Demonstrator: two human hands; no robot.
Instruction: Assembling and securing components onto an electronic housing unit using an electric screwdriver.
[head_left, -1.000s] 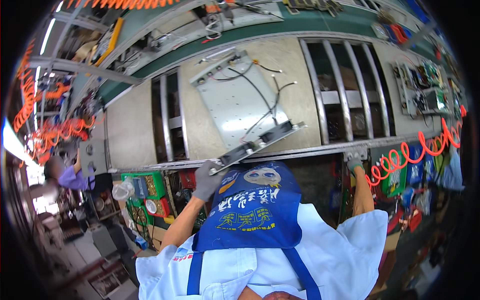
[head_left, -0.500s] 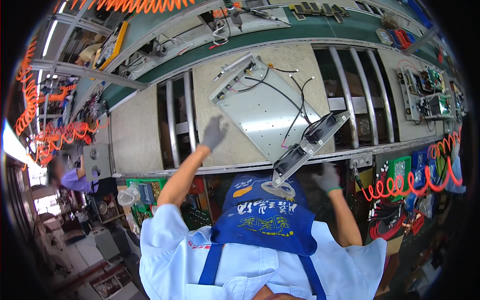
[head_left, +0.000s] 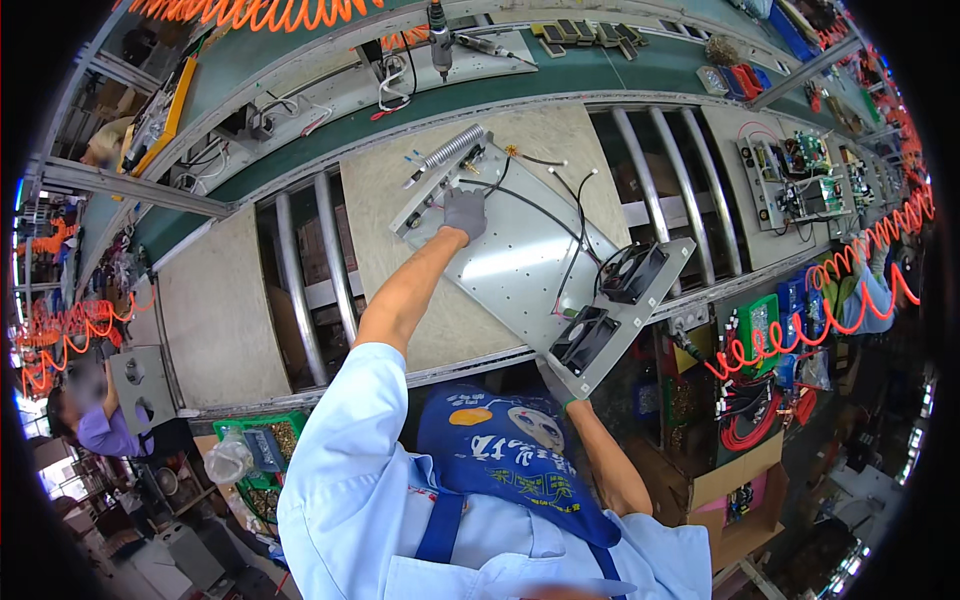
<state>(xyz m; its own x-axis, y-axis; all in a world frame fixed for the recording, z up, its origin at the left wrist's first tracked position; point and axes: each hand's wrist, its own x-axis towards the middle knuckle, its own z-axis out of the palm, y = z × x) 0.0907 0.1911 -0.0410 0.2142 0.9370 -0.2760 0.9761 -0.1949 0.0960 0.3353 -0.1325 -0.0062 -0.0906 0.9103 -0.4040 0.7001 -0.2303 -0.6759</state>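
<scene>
A flat silver metal chassis (head_left: 505,255) lies askew on the conveyor in front of me. It has an upright end strip at the far left and a panel with two black fans (head_left: 634,273) at the near right. My left hand (head_left: 465,213), in a grey glove, reaches over the chassis and is closed at its far-left end strip, beside black wires (head_left: 520,196). At the near corner of the fan panel, my right hand (head_left: 556,380) grips the edge from below; the panel hides part of its fingers. A coiled metal spring-like part (head_left: 452,150) sits along the end strip.
Conveyor rollers (head_left: 655,190) flank the board under the chassis. Farther right are circuit assemblies (head_left: 800,180). A power screwdriver (head_left: 440,45) hangs at the back. Green parts bins (head_left: 760,335) and an orange coiled hose (head_left: 840,325) are at right; a person in purple (head_left: 100,425) works at left.
My left hand has moved right and away from me, from the bare board onto the chassis end. My right hand has moved left to the fan panel's near corner. The view has shifted.
</scene>
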